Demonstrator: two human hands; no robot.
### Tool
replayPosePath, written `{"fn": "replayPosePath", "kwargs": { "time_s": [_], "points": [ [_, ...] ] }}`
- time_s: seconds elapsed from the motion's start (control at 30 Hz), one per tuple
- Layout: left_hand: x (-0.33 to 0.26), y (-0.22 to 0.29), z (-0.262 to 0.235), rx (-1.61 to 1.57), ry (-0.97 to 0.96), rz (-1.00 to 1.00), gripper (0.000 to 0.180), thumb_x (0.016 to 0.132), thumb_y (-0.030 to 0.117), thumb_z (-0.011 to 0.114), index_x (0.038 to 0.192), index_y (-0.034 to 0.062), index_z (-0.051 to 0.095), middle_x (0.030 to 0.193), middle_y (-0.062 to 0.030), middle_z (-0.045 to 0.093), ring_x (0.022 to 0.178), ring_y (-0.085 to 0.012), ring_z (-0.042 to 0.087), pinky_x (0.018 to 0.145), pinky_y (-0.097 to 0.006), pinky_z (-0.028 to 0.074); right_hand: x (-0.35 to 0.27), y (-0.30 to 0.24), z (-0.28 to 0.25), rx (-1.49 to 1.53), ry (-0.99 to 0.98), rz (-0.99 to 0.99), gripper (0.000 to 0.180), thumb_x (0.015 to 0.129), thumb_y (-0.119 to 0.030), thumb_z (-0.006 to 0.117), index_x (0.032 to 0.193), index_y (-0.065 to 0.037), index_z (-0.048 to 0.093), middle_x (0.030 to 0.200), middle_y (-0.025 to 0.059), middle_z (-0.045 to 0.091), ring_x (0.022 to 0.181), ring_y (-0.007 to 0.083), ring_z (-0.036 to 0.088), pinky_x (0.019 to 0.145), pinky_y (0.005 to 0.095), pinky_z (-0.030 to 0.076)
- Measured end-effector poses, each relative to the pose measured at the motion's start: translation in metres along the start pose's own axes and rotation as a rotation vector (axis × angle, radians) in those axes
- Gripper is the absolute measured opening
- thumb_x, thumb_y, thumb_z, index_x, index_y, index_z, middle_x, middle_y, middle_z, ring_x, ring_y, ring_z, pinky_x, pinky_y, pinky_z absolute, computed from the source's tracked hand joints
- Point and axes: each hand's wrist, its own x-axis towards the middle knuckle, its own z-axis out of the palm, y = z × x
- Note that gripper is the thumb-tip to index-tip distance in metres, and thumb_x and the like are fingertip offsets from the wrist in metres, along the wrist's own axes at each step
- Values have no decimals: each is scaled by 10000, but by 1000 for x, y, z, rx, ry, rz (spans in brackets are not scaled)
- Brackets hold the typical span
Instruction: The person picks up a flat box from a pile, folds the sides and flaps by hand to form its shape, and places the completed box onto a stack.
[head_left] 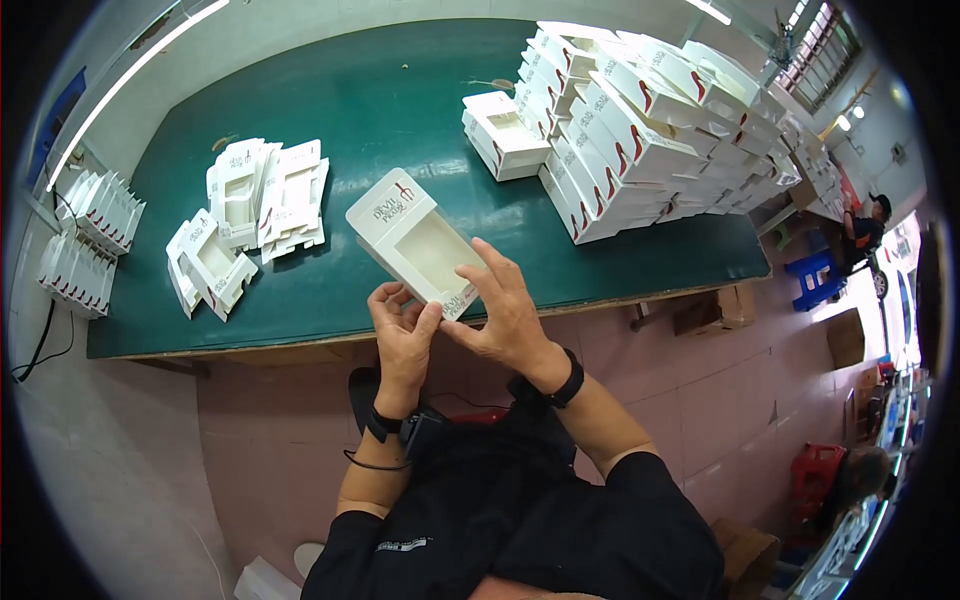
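A white window carton [385, 222] with a cut-out front is held at a slant over the near edge of the green table [400, 105]. The thumb and fingers of my left hand [402, 338] pinch its near corner. My right hand [508, 318] grips the same near end from the right, its thumb low at the end and its fingers along the right side. Part of the carton's near end is hidden by my fingers. To the left lie flattened white cartons in a larger bunch [290, 195] and a smaller one [212, 262].
Tall stacks of white cartons [630, 130] fill the table's right side, with a short stack [505, 135] beside them. More cartons [80, 270] stand at the far left. Behind on the right are a blue stool [815, 278], a cardboard box [715, 310] and another person [865, 228].
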Motion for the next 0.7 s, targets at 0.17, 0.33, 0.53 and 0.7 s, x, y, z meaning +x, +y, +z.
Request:
{"fn": "replayPosePath", "kwargs": {
  "time_s": [0.17,0.33,0.53,0.7],
  "points": [
    [16,5,-19,244,-51,190,536,984,138,732,1421,53,434,1346,-131,561,1231,-250,600,998,-387,530,44,20,-9,-105,18,-83,680,743,-319,900,1294,-54,604,1535,257,451,1332,451,498,1105,495,435],
    [23,4,-38,903,26,404,442,921,203,782,1287,40,597,1273,-140,640,1187,-299,634,982,-416,523,111,80,-18,-318,186,64,666,762,-350,872,1288,-38,608,1477,242,502,1357,438,473,1143,497,394],
    [21,9,-32,1004,-54,471,450,835,192,812,1228,40,653,1201,-169,677,1115,-372,653,963,-418,523,157,129,-13,-484,292,178,645,777,-350,859,1276,-15,626,1471,234,503,1368,429,459,1160,498,380],
    [21,8,-31,1019,-66,462,452,819,221,814,1213,64,659,1193,-138,690,1108,-363,651,953,-429,509,164,149,-5,-584,362,205,567,804,-304,839,1239,8,651,1478,232,499,1376,426,452,1165,495,379]
  ]
}}
